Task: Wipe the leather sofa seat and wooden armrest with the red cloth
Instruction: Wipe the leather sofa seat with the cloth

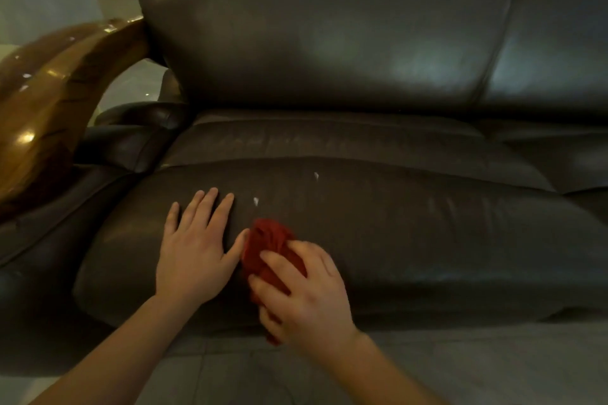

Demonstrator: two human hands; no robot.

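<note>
A dark brown leather sofa seat [411,233] fills the middle of the head view. My right hand [306,296] presses a bunched red cloth [269,246] onto the seat's front part. My left hand [197,243] lies flat on the leather just left of the cloth, fingers spread, thumb touching the cloth's edge. Two small white specks [256,201] sit on the seat just beyond the cloth. The glossy curved wooden armrest [49,92] rises at the far left, away from both hands.
The sofa's padded backrest [329,26] stands behind the seat. A second seat cushion [585,174] adjoins on the right. Grey tiled floor [460,371] lies below the sofa's front edge. A pale wall and a window show at the top left.
</note>
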